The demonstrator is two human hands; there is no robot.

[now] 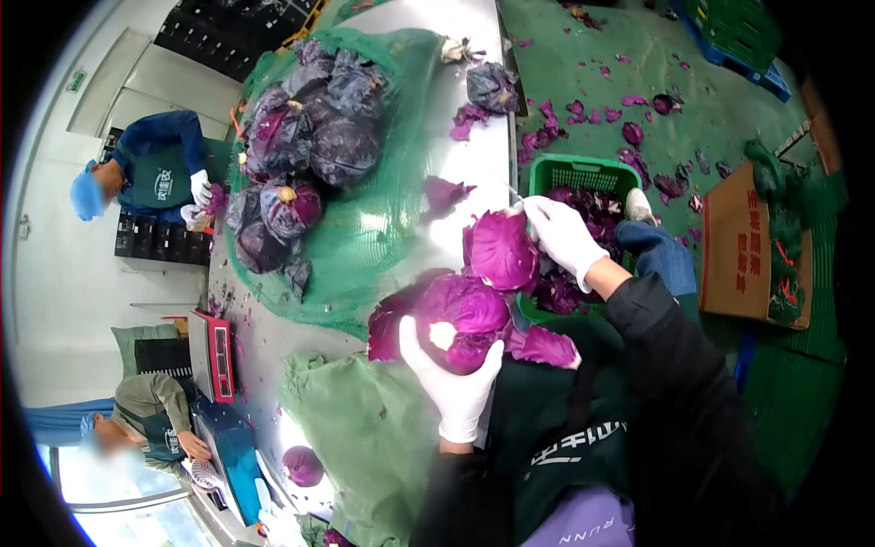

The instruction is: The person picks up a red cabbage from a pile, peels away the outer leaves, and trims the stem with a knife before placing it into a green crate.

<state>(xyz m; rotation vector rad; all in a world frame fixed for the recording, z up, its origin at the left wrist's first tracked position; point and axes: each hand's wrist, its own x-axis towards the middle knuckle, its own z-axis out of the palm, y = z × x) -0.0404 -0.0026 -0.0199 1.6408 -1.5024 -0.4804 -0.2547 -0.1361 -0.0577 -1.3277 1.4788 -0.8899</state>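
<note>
My gloved left hand (453, 387) is wrapped round the underside of a red cabbage (474, 305), whose pale cut stem faces up between thumb and fingers. Loose outer leaves (544, 347) spread out beside it. Right above sits another bright purple cabbage (501, 251), touching the first. My gloved right hand (567, 239) is closed at that cabbage's right side, and a thin blade like a small knife's (514, 193) sticks out from its fingertips. Beneath the right hand stands a green crate (583, 169) holding dark purple leaves.
A green net sack (401, 164) with several untrimmed cabbages (342, 150) covers much of the metal table (474, 27). Two people (159, 173) work across the table. A red scale (211, 356) stands left, a cardboard box (729, 246) right. Leaf scraps litter the floor.
</note>
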